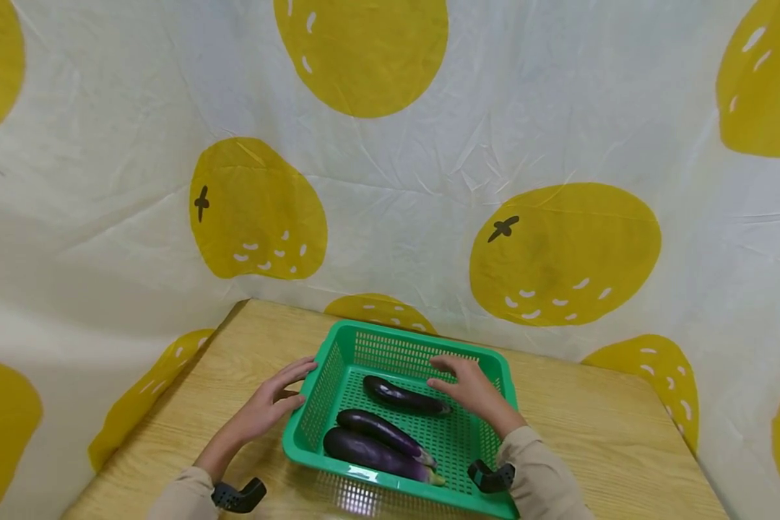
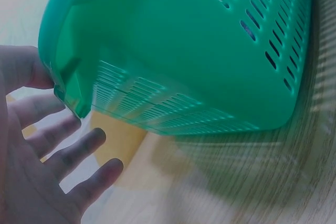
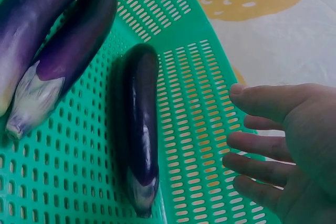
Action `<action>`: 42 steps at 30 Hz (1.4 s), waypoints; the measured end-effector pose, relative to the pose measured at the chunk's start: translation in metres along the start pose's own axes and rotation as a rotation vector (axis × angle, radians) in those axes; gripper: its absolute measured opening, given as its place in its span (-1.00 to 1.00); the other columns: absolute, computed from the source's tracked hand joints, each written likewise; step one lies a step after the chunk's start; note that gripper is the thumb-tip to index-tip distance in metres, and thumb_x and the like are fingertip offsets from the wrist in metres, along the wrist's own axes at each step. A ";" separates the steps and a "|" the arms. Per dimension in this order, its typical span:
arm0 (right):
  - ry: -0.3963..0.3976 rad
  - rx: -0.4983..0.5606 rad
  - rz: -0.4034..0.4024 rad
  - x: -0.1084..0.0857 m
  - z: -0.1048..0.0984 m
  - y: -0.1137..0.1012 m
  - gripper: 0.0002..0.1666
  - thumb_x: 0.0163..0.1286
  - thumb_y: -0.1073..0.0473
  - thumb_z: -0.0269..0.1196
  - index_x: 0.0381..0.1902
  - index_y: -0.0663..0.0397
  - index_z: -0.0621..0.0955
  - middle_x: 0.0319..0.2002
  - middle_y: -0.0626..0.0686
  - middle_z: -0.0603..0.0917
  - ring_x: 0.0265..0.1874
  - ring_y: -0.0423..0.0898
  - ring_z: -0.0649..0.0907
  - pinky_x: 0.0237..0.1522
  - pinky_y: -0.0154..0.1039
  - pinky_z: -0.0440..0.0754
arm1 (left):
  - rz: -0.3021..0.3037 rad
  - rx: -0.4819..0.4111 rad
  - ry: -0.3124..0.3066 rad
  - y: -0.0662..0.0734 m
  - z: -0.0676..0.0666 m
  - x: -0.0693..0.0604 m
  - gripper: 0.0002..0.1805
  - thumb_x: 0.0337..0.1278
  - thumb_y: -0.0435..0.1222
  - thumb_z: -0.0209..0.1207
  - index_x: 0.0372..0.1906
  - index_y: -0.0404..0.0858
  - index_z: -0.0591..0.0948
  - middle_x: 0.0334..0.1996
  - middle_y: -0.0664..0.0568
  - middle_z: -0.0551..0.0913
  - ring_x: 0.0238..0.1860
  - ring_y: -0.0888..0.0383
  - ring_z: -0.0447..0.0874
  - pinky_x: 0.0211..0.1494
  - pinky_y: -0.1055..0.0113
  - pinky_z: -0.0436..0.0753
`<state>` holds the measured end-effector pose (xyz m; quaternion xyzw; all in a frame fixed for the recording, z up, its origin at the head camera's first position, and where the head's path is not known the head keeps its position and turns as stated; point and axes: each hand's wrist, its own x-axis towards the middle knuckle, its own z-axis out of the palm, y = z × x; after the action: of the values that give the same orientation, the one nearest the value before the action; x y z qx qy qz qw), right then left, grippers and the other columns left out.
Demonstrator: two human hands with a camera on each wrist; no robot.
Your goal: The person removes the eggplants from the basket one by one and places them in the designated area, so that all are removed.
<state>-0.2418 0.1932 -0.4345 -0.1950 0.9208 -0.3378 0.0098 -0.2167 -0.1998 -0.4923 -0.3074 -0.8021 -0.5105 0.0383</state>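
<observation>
A green plastic basket [image 1: 289, 439] with slotted walls holds three dark purple eggplants. One eggplant [image 1: 403, 397] lies alone toward the far wall; a slimmer eggplant [image 1: 383, 430] and a thicker eggplant [image 1: 372, 455] lie side by side near the front. My left hand [image 1: 269, 404] is at the basket's left rim; in the left wrist view its thumb and forefinger meet the rim, the other fingers spread loosely. Over the basket's far right part hovers my right hand [image 1: 473, 388], fingers apart and nothing in them. The right wrist view shows it apart from the lone eggplant [image 3: 142, 124].
The basket stands on a wood-grain table [image 1: 598, 433], whose surface extends to its left and right. Behind and to the left hangs a pale cloth [image 1: 390, 217] with large yellow fruit prints. Each wrist carries a black device [image 1: 239, 496].
</observation>
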 end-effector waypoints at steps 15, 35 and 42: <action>-0.036 0.006 0.007 0.005 0.001 0.004 -0.47 0.47 0.10 0.34 0.29 0.24 0.60 0.25 0.27 0.67 0.24 0.26 0.64 0.28 0.23 0.56 | 0.014 -0.018 0.009 -0.005 0.001 0.001 -0.46 0.54 -0.40 0.05 0.50 -0.44 0.35 0.52 -0.50 0.21 0.41 0.42 0.37 0.20 0.30 0.64; -0.085 0.002 -0.038 0.011 0.008 0.008 -0.45 0.45 0.15 0.35 0.30 0.32 0.57 0.21 0.31 0.68 0.21 0.28 0.65 0.23 0.19 0.60 | 0.034 -0.026 0.026 -0.006 0.003 0.000 -0.46 0.53 -0.41 0.05 0.50 -0.47 0.34 0.53 -0.42 0.25 0.39 0.49 0.36 0.20 0.32 0.64; -0.121 0.000 -0.054 0.010 0.015 0.010 -0.43 0.46 0.14 0.34 0.31 0.34 0.55 0.19 0.33 0.68 0.21 0.29 0.64 0.20 0.18 0.62 | 0.034 -0.027 0.026 -0.008 0.004 0.000 -0.46 0.53 -0.42 0.05 0.50 -0.49 0.34 0.49 -0.56 0.21 0.38 0.53 0.34 0.20 0.31 0.64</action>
<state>-0.2527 0.1873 -0.4511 -0.2398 0.9129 -0.3255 0.0564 -0.2195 -0.1991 -0.5001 -0.3146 -0.7893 -0.5245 0.0534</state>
